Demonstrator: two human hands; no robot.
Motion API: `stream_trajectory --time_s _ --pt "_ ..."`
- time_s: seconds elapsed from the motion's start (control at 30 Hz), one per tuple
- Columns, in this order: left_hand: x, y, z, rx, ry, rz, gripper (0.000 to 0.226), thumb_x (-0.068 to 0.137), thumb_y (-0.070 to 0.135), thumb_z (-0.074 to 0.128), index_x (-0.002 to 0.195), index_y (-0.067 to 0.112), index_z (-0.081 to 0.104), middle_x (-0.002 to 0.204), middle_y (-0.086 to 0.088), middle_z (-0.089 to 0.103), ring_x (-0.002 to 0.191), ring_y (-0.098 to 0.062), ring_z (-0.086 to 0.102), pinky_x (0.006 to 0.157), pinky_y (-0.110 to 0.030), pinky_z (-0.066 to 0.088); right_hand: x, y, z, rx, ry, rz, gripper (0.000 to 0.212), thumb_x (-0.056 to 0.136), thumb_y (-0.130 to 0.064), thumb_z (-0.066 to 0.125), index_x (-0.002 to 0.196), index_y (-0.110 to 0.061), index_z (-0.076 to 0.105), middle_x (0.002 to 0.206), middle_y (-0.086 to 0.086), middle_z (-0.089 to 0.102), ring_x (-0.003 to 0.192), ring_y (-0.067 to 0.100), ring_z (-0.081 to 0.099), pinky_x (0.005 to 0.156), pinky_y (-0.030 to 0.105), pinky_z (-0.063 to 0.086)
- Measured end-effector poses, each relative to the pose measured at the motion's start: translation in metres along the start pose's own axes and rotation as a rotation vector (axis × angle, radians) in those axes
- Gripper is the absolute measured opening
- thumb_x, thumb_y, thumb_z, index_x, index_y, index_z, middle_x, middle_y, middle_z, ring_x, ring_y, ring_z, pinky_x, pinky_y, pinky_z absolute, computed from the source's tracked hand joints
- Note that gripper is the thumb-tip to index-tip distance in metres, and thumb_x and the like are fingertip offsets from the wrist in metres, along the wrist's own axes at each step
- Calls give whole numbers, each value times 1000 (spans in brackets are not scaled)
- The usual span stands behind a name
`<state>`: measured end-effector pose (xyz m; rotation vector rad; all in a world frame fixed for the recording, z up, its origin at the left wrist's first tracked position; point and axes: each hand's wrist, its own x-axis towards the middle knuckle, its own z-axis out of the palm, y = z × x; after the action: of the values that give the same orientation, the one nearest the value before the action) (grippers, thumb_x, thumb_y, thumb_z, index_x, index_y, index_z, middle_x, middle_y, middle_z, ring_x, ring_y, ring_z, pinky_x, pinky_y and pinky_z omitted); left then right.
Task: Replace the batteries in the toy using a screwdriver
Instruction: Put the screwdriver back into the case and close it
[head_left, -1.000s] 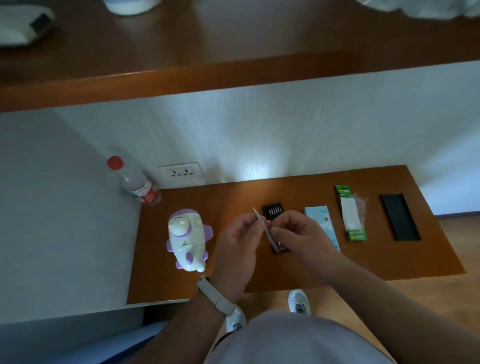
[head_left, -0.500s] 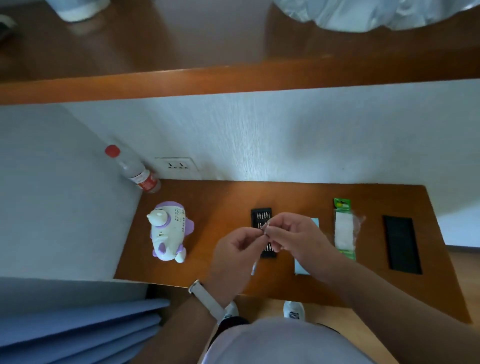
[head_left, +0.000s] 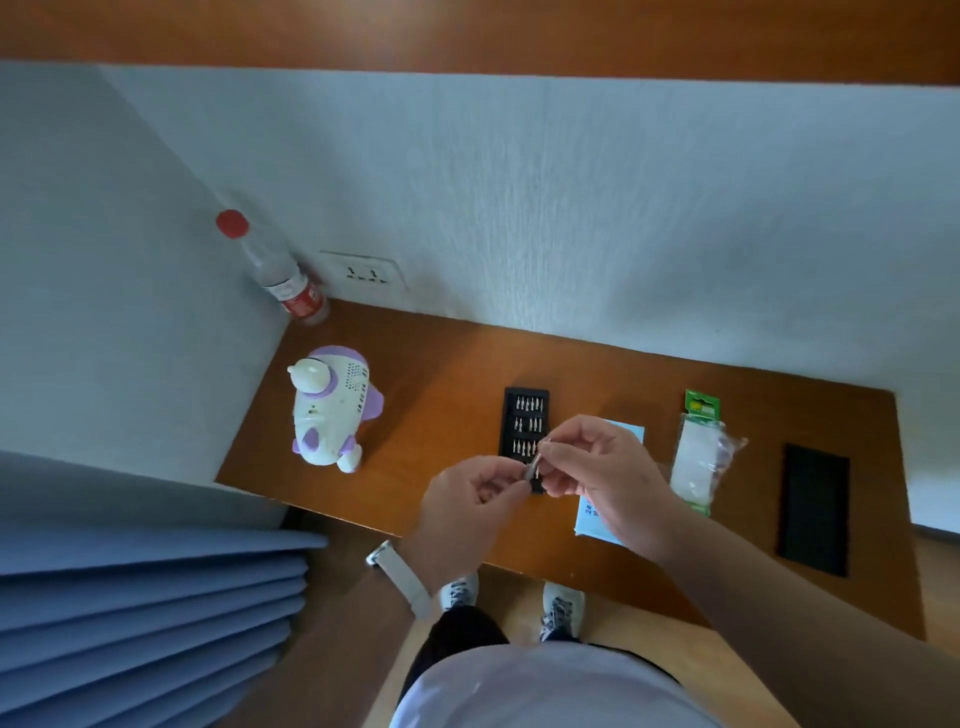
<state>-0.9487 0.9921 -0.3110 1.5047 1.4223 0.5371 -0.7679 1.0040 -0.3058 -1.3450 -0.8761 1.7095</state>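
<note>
Over the near end of the black rectangular plastic bit case (head_left: 525, 415): both hands meet and hold a slender silver metal screwdriver (head_left: 534, 466) between them, clear of the brown wooden worktop (head_left: 447, 364).
Left hand (head_left: 462, 504): fingers curled; thumb and fingertips pinch the lower end of the screwdriver.
Right hand (head_left: 602, 467): fingers curled; thumb and forefinger pinch the upper end of the screwdriver. Whether a loose bit sits between them is too small to tell.
Toy: white and purple rounded plastic toy (head_left: 327, 410), on the worktop well to the left of the bit case, apart from both hands. No open battery hatch shows on the visible side.
Batteries: clear plastic battery pack with green header (head_left: 698, 452), on the worktop to the right of the bit case, beyond a pale blue flat card (head_left: 632, 434). Whether the pack has been opened cannot be told.
Other items: black flat rectangular lid (head_left: 813, 509), farthest right of the bit case; clear plastic bottle with red cap (head_left: 283, 275), left of and behind the bit case, past the toy.
Step in hand (judgement): tool preparation, probably fitting a bit.
Done (judgement): bit case uncovered, rows of bits exposed, screwdriver in hand.
Remaining (judgement): nearly everything. Unscrew the toy's hatch, remove the old cells, insert new ones, refit the hatch.
</note>
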Motion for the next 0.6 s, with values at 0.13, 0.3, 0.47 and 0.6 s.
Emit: stream_trajectory --time_s 0.13,0.3,0.47,0.6 --pt "18 -12 1 69 -6 19 26 94 26 67 83 50 63 74 26 68 72 8 60 63 -10 45 15 5 -7 98 66 31 8 94 -1 60 88 2 65 71 14 67 62 19 62 60 26 54" --pt "41 -38 -3 49 22 -55 8 94 32 65 92 40 68 78 16 70 73 3 63 59 -10 45 39 14 -30 88 165 78 8 94 -5 62 87 -3 65 74 10 68 68 21 64 64 28 55" --pt "66 -65 3 30 122 -202 3 90 37 68 89 35 70 80 17 73 76 3 67 65 -12 48 65 33 -38 -154 189 167 3 90 -1 64 92 0 65 83 14 74 73 24 72 68 28 58" --pt "88 -77 11 -17 144 -252 6 91 34 69 86 36 67 84 15 73 82 -3 70 70 -19 54 87 44 -37 -323 166 161 4 90 -4 64 90 -5 68 77 8 75 73 22 74 65 26 59"
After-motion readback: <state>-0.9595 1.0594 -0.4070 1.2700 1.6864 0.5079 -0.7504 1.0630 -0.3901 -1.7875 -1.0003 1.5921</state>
